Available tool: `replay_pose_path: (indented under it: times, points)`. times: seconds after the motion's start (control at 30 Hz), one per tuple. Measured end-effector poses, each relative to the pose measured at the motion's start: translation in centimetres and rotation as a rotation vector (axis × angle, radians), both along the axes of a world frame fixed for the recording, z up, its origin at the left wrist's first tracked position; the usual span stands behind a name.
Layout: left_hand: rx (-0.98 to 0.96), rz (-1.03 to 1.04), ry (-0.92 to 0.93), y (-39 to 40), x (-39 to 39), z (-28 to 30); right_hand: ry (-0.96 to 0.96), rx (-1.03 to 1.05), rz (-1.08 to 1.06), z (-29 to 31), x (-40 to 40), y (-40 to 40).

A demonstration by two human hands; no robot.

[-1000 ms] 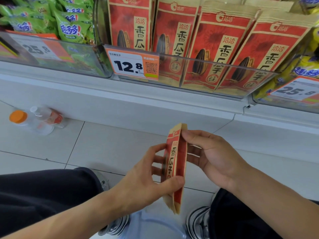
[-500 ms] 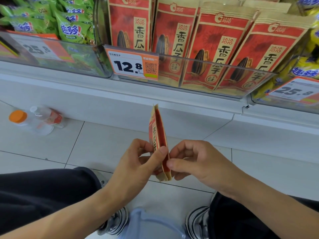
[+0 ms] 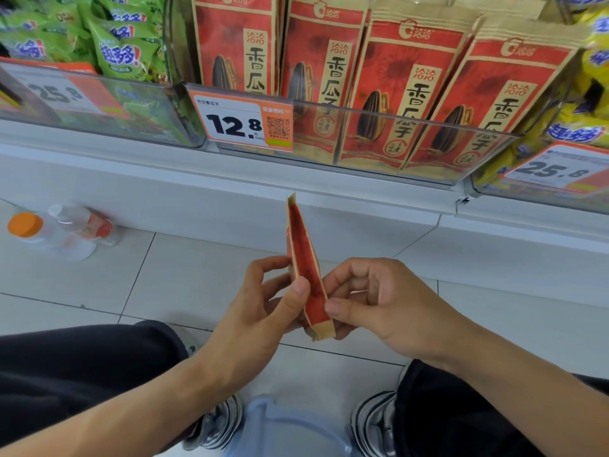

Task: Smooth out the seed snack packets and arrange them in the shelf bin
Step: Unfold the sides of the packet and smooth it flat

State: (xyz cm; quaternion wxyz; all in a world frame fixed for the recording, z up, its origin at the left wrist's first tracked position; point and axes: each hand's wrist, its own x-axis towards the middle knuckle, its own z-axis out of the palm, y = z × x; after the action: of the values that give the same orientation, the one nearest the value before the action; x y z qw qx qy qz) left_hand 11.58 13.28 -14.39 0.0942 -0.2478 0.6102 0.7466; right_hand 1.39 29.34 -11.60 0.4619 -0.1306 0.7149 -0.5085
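**Packet edge-on, low grip, below the bin**

The bin (image 3: 395, 127) of upright packets stands far and above. The held packet (image 3: 304, 258) is near it, long axis upright, top tipped left. Left hand (image 3: 257, 311) and right hand (image 3: 372, 301) pinch its lower end, equally close. A second ago they held it mid-length and lower.

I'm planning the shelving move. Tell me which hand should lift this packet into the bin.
Probably the right hand: it pinches the packet low, and the seed packet bin lies above and to the right. The left hand grips it too.
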Motion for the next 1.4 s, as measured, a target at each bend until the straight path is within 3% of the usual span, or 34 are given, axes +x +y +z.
replay_pose_path:
  times: [0.23,0.5,0.7,0.93,1.13,1.4]
  points:
    - [0.026,-0.233,0.095,-1.2,-0.2,-0.5,0.074,-0.051,0.004,0.2,-0.2,0.4]
    - [0.163,-0.159,0.053,-0.6,-0.2,-0.2,0.131,-0.056,0.050,-0.3,0.6,0.2]
    - [-0.030,-0.090,0.022,0.2,0.4,-0.9,0.117,0.058,0.181,-0.9,1.2,0.1]
    - [-0.085,-0.074,-0.028,-0.4,0.4,-1.1,0.383,0.262,-0.036,-1.3,-0.3,0.1]
    - [-0.148,-0.184,-0.084,-0.3,0.5,-0.7,0.105,0.204,-0.174,-0.7,-1.4,0.0]
    - [-0.373,0.082,-0.085,-0.6,0.0,-0.5,0.150,0.185,-0.034,-0.5,-0.7,0.1]
